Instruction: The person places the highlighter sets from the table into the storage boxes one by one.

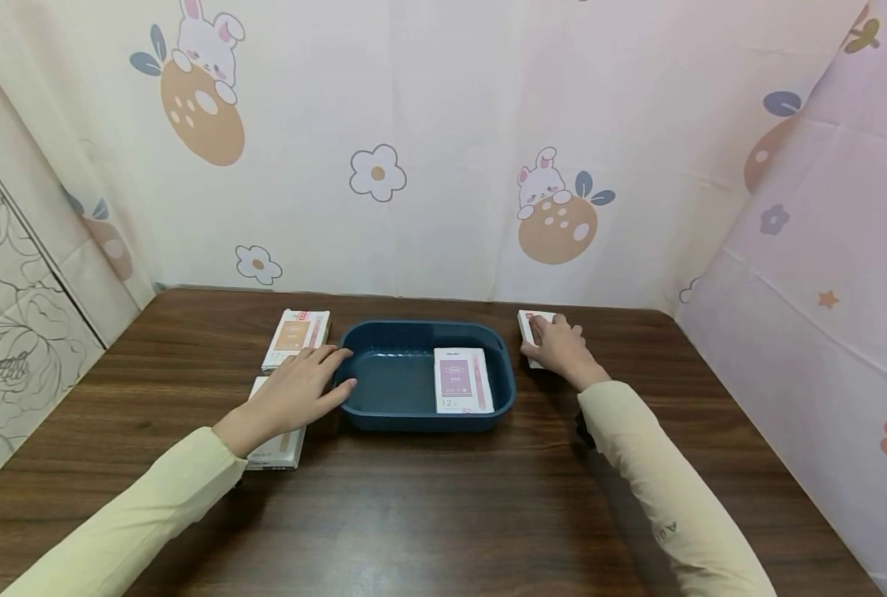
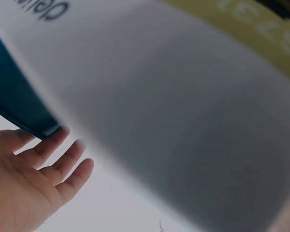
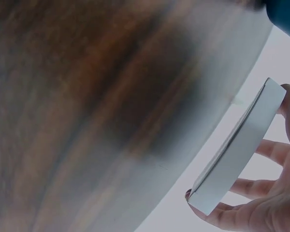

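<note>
My right hand (image 1: 563, 348) grips a flat white box (image 1: 526, 328) by its edges, to the right of a dark blue plastic basin (image 1: 424, 422). In the right wrist view this box (image 3: 239, 147) is tilted, with thumb and fingers at its opposite ends. My left hand (image 1: 298, 394) has its fingers loosely extended, the tips right at the basin's left rim. Inside the basin, on its right side, lies a white box with a purple label (image 1: 463, 380). Beneath the left wrist is another white box (image 1: 283, 450), partly hidden by the hand.
A white box with an orange label (image 1: 294, 338) lies on the brown wooden table (image 1: 428, 514), behind the left hand. A pale curtain with rabbit and flower prints (image 1: 451, 108) hangs along the table's back edge and at both sides.
</note>
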A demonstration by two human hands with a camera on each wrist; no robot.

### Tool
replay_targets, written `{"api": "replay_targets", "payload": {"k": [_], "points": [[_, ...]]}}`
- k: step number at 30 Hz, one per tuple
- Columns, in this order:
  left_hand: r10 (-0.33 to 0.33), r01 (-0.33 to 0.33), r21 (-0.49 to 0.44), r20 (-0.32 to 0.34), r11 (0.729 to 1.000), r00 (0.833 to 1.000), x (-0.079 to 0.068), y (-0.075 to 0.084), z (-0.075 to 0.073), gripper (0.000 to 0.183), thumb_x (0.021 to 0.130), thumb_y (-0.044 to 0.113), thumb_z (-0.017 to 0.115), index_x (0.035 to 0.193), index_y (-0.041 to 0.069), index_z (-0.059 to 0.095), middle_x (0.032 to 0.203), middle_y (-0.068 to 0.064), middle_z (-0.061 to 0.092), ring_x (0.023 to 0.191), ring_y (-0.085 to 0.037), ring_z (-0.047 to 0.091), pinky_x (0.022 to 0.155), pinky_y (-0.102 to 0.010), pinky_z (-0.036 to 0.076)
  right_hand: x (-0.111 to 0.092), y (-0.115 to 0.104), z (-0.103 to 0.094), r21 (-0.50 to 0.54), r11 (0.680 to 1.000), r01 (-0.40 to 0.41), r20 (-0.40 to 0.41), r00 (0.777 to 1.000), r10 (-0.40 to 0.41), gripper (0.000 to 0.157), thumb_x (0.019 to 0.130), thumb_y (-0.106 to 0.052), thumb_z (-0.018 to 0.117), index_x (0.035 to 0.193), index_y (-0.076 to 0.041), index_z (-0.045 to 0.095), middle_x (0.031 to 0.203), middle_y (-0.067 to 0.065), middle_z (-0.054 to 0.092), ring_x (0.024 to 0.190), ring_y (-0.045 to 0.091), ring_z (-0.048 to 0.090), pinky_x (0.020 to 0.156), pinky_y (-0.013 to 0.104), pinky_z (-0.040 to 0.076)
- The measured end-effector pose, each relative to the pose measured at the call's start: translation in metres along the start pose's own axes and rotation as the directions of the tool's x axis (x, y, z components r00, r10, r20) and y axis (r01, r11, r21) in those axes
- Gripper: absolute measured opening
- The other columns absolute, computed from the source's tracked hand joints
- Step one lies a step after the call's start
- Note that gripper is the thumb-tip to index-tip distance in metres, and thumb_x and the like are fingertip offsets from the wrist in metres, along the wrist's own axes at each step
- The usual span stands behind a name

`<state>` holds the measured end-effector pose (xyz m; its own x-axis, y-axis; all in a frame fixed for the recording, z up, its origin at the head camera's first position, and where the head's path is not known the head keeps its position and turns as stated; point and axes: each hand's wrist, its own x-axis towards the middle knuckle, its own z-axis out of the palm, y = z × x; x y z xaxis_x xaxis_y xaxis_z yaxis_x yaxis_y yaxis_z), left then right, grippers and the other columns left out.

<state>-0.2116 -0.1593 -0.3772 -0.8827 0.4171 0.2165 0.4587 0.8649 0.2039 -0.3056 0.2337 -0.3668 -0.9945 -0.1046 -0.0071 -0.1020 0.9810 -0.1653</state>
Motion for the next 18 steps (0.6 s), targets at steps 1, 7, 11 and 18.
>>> {"api": "replay_targets", "payload": {"k": [1,7,11,18], "points": [[0.000,0.000,0.001,0.001,1.000,1.000,0.000,0.000,0.000,0.055,0.091,0.046,0.045,0.132,0.010,0.046,0.131,-0.013,0.049,0.117,-0.033,0.049,0.094,-0.054,0.038,-0.001,-0.001,-0.002,0.001,1.000,0.000,-0.004,1.000,0.000,0.060,0.086,-0.034,0.054,0.137,-0.008,0.037,0.126,0.033,0.038,0.098,0.047,0.042,0.081,0.058,0.040],[-0.002,0.002,-0.003,0.005,1.000,1.000,-0.001,0.001,-0.001,0.056,0.091,0.048,0.043,0.133,0.009,0.046,0.132,-0.014,0.049,0.117,-0.034,0.048,0.094,-0.054,0.038,-0.006,-0.005,-0.011,-0.007,1.000,0.019,-0.052,0.998,-0.019,0.060,0.085,-0.032,0.055,0.137,-0.007,0.039,0.125,0.033,0.039,0.092,0.045,0.043,0.077,0.054,0.042],[-0.002,0.002,-0.002,0.005,1.000,1.000,-0.001,0.002,-0.001,0.057,0.091,0.048,0.042,0.133,0.009,0.046,0.132,-0.014,0.049,0.117,-0.034,0.048,0.094,-0.054,0.038,-0.011,-0.009,-0.018,-0.011,1.000,0.028,-0.066,0.997,-0.029,0.058,0.084,-0.032,0.054,0.135,-0.008,0.040,0.124,0.032,0.041,0.088,0.043,0.043,0.072,0.051,0.043],[-0.004,0.004,-0.003,0.007,1.000,1.000,-0.002,0.002,-0.001,0.056,0.091,0.047,0.043,0.133,0.009,0.046,0.132,-0.014,0.048,0.117,-0.034,0.048,0.095,-0.055,0.037,-0.022,-0.021,-0.026,-0.008,0.998,0.062,-0.091,0.994,-0.063,0.057,0.084,-0.032,0.055,0.134,-0.007,0.042,0.126,0.032,0.041,0.089,0.043,0.044,0.070,0.051,0.044]]}}
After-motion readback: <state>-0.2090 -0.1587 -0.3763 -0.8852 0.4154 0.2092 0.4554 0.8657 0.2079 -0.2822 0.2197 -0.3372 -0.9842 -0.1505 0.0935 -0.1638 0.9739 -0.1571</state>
